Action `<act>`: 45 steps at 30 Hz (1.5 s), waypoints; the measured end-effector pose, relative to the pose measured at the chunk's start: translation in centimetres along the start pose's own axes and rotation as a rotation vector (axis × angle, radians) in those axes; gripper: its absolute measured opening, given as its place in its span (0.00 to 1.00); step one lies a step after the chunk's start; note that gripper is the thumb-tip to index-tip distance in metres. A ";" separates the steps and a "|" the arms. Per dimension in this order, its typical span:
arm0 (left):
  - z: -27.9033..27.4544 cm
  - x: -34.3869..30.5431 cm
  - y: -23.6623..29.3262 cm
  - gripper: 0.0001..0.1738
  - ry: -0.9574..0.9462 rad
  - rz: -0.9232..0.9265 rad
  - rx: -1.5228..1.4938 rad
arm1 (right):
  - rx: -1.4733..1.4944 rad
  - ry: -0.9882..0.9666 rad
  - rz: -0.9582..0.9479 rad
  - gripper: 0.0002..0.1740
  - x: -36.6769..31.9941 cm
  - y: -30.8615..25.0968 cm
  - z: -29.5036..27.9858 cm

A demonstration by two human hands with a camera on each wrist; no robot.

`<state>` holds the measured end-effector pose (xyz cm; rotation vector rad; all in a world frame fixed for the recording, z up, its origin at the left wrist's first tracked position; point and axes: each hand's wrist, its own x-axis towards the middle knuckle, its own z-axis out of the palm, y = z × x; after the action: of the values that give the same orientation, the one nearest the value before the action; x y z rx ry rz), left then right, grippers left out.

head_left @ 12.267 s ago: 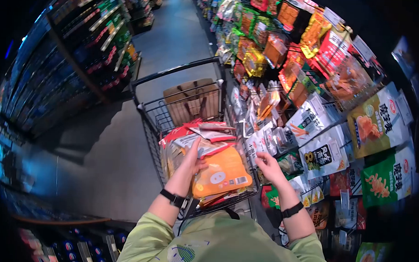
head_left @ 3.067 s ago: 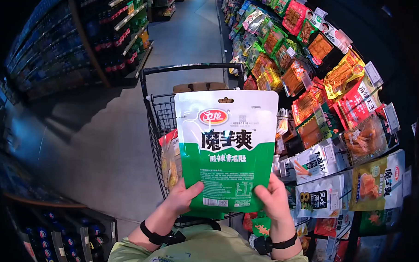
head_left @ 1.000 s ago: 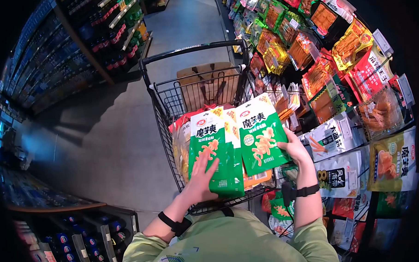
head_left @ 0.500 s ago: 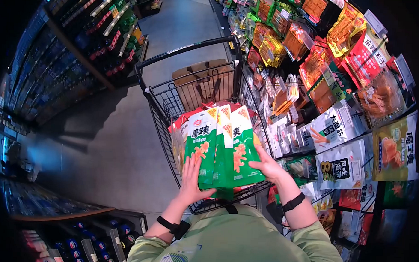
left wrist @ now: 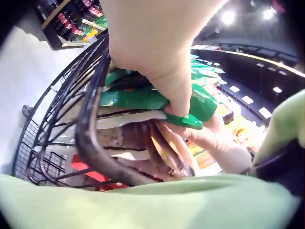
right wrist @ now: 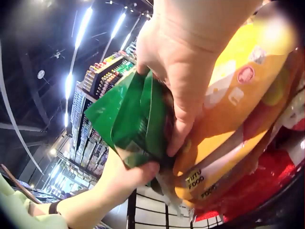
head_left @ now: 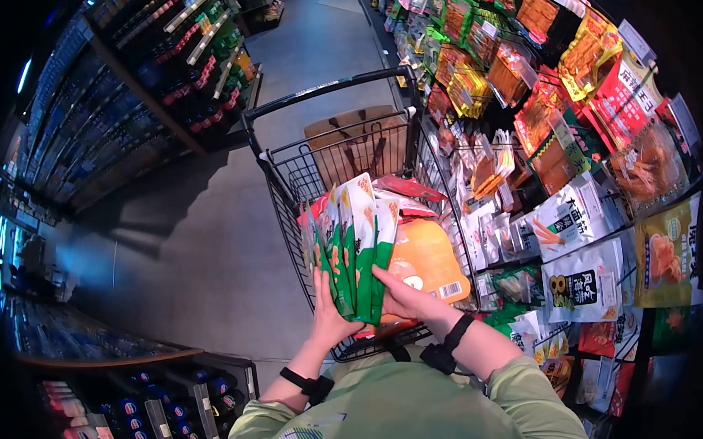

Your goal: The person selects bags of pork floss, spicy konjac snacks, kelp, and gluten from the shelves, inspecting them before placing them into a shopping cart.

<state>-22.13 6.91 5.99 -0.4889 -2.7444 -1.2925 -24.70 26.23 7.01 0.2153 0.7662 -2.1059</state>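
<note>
Several green-and-white snack packets (head_left: 356, 239) stand bunched on edge at the left side of the shopping cart's basket. My left hand (head_left: 329, 315) grips their left side, fingers extended along the outer packet and thumb at the lower edge. My right hand (head_left: 403, 297) holds the bunch's lower right side. In the left wrist view the left hand (left wrist: 157, 52) is above green packaging (left wrist: 138, 99), facing the right hand (left wrist: 217, 140). The right wrist view shows the right hand (right wrist: 186, 62) curled over green packets (right wrist: 138, 117), with the left hand (right wrist: 109, 183) on their far side.
An orange pack (head_left: 427, 261) lies in the cart (head_left: 333, 83) right of the bunch, with red packs (head_left: 407, 188) behind. A brown box or bag (head_left: 354, 142) sits at the far end. Hanging snacks (head_left: 577, 285) line the right; drink shelves (head_left: 146, 104) and grey floor (head_left: 187, 268) are left.
The green packets, spread nearly flat half a second ago, are now squeezed together and turned on edge toward the left. My right hand has moved left, and the orange pack is uncovered.
</note>
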 end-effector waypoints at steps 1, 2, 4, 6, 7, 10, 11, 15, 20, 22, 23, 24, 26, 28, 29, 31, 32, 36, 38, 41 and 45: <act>0.0 0.5 0.2 0.73 0.011 -0.003 0.003 | -0.029 -0.022 -0.024 0.32 0.3 0.3 0.5; -0.1 0.9 0.4 0.72 0.004 -0.009 -0.018 | -0.090 0.046 -0.034 0.35 0.9 0.9 0.3; -0.7 1.4 0.3 0.69 -0.007 -0.010 -0.060 | -0.132 0.047 -0.063 0.35 1.3 1.0 0.8; -1.2 1.8 0.2 0.70 0.041 0.037 -0.069 | -0.207 0.055 -0.167 0.38 1.1 0.7 2.6; -1.4 2.1 0.4 0.71 0.077 0.084 -0.083 | -0.214 0.048 -0.164 0.38 1.0 0.2 3.8; -3.5 3.8 2.8 0.49 0.131 0.170 0.006 | -0.772 0.131 -0.526 0.42 1.8 -1.3 5.6; -4.8 4.9 4.3 0.39 0.067 0.257 0.265 | -0.774 0.128 -0.520 0.42 1.7 -2.4 6.6; -4.9 5.9 4.8 0.26 0.223 0.153 -0.405 | -1.387 0.405 -0.593 0.43 -1.3 -7.7 14.7; -2.0 6.6 1.7 0.25 0.291 -0.399 -1.585 | -1.620 0.735 -0.334 0.44 1.7 -9.5 16.7; -0.2 8.1 -0.5 0.23 0.366 -0.621 -1.714 | -1.630 0.696 -0.288 0.47 5.7 -7.9 10.8; -0.2 8.6 -1.0 0.24 0.351 -0.642 -1.801 | -1.642 0.658 -0.248 0.50 7.1 -7.2 8.3; -0.5 8.5 -1.2 0.26 0.321 -0.734 -1.810 | -1.795 0.631 -0.146 0.50 7.3 -6.6 7.1; -0.7 8.2 -1.1 0.25 0.316 -0.852 -1.759 | -1.917 0.625 -0.067 0.48 7.3 -4.6 4.7; -0.7 8.4 -1.0 0.24 0.312 -0.923 -1.669 | -1.913 0.622 -0.139 0.47 6.6 -4.5 4.0; -0.8 8.1 -1.0 0.23 0.310 -0.986 -1.573 | -1.906 0.614 -0.220 0.45 6.2 -4.2 3.8; -1.5 7.5 -1.1 0.23 0.255 -0.968 -1.606 | -1.859 0.603 -0.271 0.42 6.0 -4.6 3.3; -1.8 7.2 -0.9 0.24 0.236 -0.974 -1.579 | -1.783 0.557 -0.399 0.41 6.0 -4.4 2.3; -3.6 5.3 0.5 0.27 0.232 -0.948 -1.525 | -1.941 0.583 -0.536 0.37 3.1 -4.3 2.0; -4.2 4.4 1.3 0.28 0.233 -0.917 -1.493 | -1.953 0.589 -0.510 0.36 2.2 -3.5 1.3; -4.4 4.3 2.1 0.36 0.301 -0.915 -1.290 | -1.910 0.540 -0.583 0.37 1.4 -2.9 0.5; -3.8 5.2 2.2 0.27 0.090 -0.599 -0.899 | -1.695 0.543 -0.700 0.27 -0.1 -2.2 -2.0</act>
<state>-26.63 6.66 11.14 0.4142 -2.1421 -2.5852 -26.55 28.43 6.46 -0.5013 2.8958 -1.1816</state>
